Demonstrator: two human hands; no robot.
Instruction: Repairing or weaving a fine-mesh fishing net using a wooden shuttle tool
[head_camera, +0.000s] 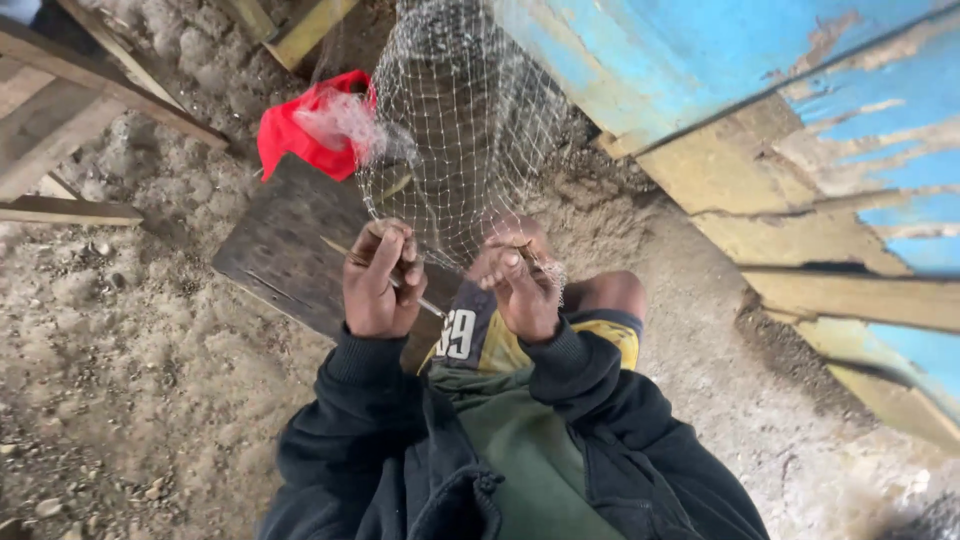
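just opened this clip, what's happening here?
A person in a dark jacket sits on sandy ground, working on a pale fishing net that stretches up and away from their lap. The left hand is closed on a thin netting needle at the net's lower edge. The right hand pinches the mesh beside it. A red cloth lies behind the net next to a dark wooden board, with a peeling blue plank wall to the right.

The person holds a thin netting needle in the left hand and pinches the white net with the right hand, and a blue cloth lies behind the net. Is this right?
Not quite: the head view shows the cloth is red, not blue. The rest holds: the left hand holds the needle, and the right hand pinches the net.
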